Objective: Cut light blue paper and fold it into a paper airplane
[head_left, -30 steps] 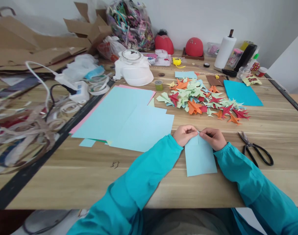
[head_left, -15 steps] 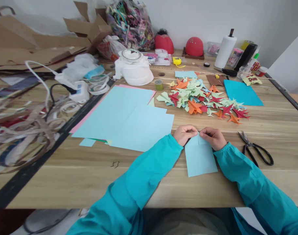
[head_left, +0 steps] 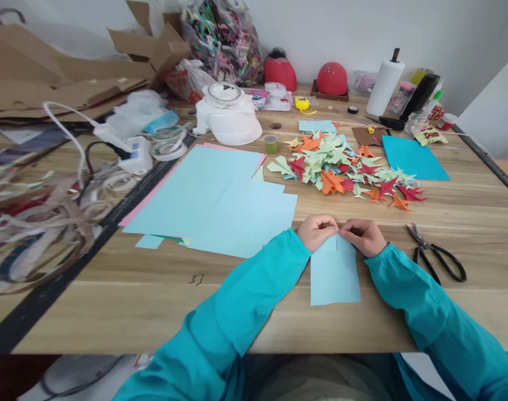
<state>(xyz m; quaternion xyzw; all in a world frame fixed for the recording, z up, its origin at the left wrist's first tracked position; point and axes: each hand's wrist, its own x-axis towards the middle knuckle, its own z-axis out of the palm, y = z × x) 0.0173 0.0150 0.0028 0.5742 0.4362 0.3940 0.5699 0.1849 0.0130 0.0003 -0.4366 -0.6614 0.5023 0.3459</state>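
Note:
A light blue sheet of paper lies before me near the table's front edge, its upper part folded, with a vertical slit or crease line near the top. My left hand pinches its top edge from the left. Close beside it, my right hand pinches the same edge from the right, the fingertips of both almost touching. My fingers cover the very top of the paper. Scissors with black handles lie on the table to the right of my right hand.
Folded paper shapes in several colours are heaped beyond my hands. Large light blue sheets lie to the left, a brighter blue sheet to the back right. A white cap, a power strip and tangled straps stand further left.
The light blue paper has turned slightly, its lower end swinging a little to the left. Both hands keep their pinch at its top edge and have barely moved.

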